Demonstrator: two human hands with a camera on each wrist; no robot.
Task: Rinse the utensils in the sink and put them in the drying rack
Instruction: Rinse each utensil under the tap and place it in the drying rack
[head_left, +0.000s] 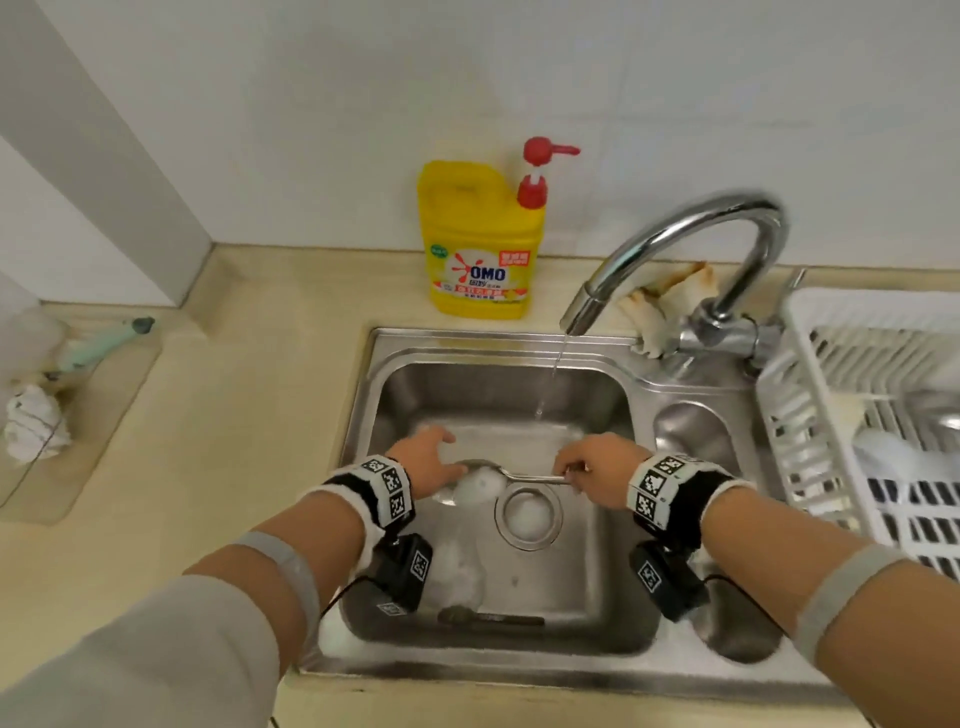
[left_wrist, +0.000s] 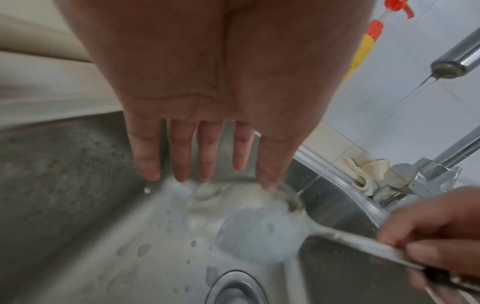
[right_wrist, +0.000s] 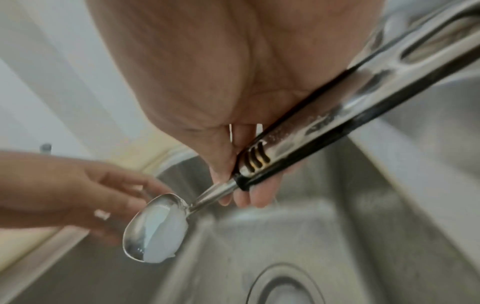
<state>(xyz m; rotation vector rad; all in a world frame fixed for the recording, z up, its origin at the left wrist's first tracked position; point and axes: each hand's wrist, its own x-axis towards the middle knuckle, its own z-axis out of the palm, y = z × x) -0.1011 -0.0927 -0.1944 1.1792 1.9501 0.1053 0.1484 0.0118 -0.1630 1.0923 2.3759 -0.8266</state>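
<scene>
Polished metal spoon (right_wrist: 153, 228), bowl coated in matt white foam beyond the grip; glossy steel handle edged in black at the grip. Brushed stainless sink (head_left: 498, 395) below, wet and beaded. Chrome faucet (head_left: 691, 234), mirror-bright. Glossy yellow plastic detergent bottle (head_left: 478, 244). White plastic rack (head_left: 852, 415).

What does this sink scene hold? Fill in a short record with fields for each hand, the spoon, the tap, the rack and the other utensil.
right hand: grips the spoon handle
left hand: fingers straight, beside the spoon bowl, holding nothing
spoon: over the sink, bowl covered in white foam
tap: running, thin stream falling behind the spoon
rack: white, right of the sink
other utensil: lying at the sink's near edge
</scene>
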